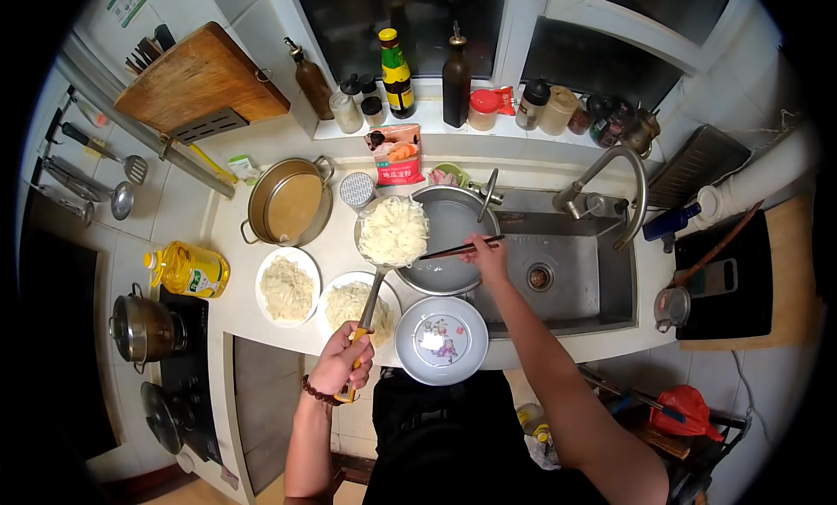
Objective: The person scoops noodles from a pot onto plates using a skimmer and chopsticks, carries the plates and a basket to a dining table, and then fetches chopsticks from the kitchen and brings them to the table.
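My left hand (342,364) is closed round the yellow-trimmed handle of a strainer ladle (376,297). Pale wide noodles (394,232) heap up in its bowl, held over the left rim of a metal basin of cloudy water (440,276). In my right hand (485,257) is a pair of dark chopsticks (449,251), their tips pointing left at the noodles, above the basin. Closer to me lies a white plate with a flower print (407,346). Two white plates stand at the left, one partly behind the ladle handle, both heaped with noodles (288,289).
A steel pot (255,210) with brownish liquid and a jug of oil (193,269) stand left. The sink (567,309) and its curved faucet (641,187) are at the right. Bottles and jars line the windowsill behind a red starch packet (397,156).
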Demonstrator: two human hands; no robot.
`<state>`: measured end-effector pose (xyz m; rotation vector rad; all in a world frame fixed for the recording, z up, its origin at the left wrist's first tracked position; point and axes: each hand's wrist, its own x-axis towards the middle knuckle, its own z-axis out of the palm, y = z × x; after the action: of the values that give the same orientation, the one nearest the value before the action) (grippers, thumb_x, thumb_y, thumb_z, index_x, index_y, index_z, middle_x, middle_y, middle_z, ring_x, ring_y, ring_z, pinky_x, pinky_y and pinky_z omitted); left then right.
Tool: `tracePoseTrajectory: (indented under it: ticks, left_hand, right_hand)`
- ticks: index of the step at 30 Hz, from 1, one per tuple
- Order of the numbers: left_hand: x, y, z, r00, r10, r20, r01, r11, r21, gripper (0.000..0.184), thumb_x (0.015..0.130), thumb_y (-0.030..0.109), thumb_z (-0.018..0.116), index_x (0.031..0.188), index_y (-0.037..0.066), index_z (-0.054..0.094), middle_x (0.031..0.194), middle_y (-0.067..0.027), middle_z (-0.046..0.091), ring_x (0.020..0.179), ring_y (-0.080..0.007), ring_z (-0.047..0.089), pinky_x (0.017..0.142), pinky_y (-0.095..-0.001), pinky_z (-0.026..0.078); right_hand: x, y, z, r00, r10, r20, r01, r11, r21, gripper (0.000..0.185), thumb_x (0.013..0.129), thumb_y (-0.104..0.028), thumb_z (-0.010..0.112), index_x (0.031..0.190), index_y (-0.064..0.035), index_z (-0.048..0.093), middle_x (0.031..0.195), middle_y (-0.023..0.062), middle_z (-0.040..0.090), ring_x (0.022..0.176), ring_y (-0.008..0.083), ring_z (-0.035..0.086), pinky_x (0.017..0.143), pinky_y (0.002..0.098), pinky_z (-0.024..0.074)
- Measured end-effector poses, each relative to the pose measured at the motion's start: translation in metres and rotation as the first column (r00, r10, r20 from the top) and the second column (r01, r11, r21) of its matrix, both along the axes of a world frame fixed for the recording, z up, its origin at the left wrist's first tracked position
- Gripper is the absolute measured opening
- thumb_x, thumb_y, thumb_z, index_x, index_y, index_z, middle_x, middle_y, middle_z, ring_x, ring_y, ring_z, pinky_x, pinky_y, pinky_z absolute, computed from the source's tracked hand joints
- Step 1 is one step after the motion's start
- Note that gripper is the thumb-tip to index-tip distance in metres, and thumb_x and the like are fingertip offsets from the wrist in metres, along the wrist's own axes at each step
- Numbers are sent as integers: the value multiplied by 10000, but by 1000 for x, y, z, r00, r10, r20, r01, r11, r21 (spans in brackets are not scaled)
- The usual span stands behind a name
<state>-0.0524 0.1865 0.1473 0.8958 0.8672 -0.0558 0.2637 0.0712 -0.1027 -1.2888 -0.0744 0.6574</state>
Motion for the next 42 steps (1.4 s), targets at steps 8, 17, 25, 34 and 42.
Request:
tracePoseTrajectory:
  ticks: [8, 17, 25, 34, 42]
  left_hand:
    - [2, 6, -14, 1000, -4, 20, 4, 1000, 12, 127, 1035, 145, 501, 1144, 86, 475, 698, 0, 458, 425, -51, 347, 359, -225, 288]
    - [6, 6, -35, 998, -36, 45, 37, 999, -18, 86, 1035, 160, 508, 1073, 105, 453, 725, 2, 469, 460, -54, 379, 398, -225, 333]
    - [14, -4, -60, 996, -65, 63, 68, 996, -56, 119, 1029, 162, 521, 1082, 103, 432, 721, -3, 470, 482, -62, 393, 425, -238, 359]
    - [17, -21, -67, 994, -86, 62, 90, 993, -71, 126, 1031, 153, 521, 1088, 89, 429, 701, -12, 462, 485, -72, 394, 430, -239, 355]
    - [14, -19, -59, 995, -61, 78, 67, 995, -76, 126, 1032, 156, 518, 1102, 88, 439, 705, -13, 462, 477, -77, 386, 425, -242, 351]
  right_hand:
    - [-9, -50, 40, 947, -123, -298, 185, 964, 190, 245, 983, -203, 620, 926, 30, 667, 767, 132, 698, 633, 226, 688, 591, 317, 544]
    - [9, -82, 120, 991, -80, -108, 104, 963, 249, 267, 997, -204, 600, 902, 33, 676, 732, 118, 682, 623, 196, 650, 593, 301, 515]
    - [24, -64, 191, 999, -36, -3, 35, 929, 370, 272, 1006, -204, 581, 926, 40, 669, 759, 129, 679, 645, 204, 654, 610, 311, 511]
    - [27, -27, 205, 887, 179, 426, -190, 982, -17, 281, 1009, -178, 566, 962, 77, 675, 703, 96, 651, 543, 153, 627, 487, 254, 472]
    - [44, -75, 184, 943, -51, 328, 45, 999, 25, 273, 999, -199, 582, 948, 54, 672, 687, 59, 607, 516, 141, 610, 446, 256, 448]
